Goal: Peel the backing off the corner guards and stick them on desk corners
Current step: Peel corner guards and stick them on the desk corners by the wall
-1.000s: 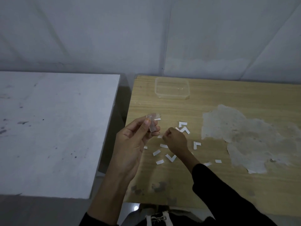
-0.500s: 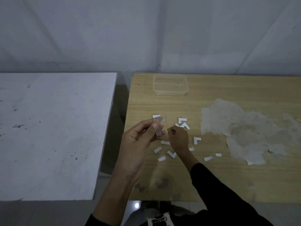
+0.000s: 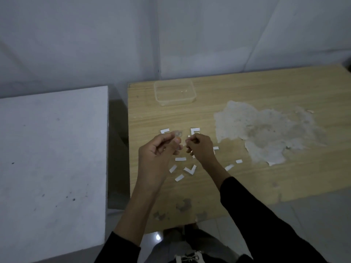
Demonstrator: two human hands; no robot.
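Holding corner guard (image 3: 178,134), left hand (image 3: 154,151), right hand (image 3: 201,149) pinching backing (image 3: 189,136)

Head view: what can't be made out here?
All head view.
Corner guard: clear, tiny, dim, mostly covered by the left hand; backing on or off unclear.
Right hand: curled fingers hide what it pinches, if anything.
Container: contents too small and dim to tell.
Desk: far right corner cut off by the frame edge.

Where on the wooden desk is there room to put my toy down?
Bare wood sits between the plastic tub and the paper scraps, and on the desk nearer you than the peeled patch. The scraps crowd the middle.
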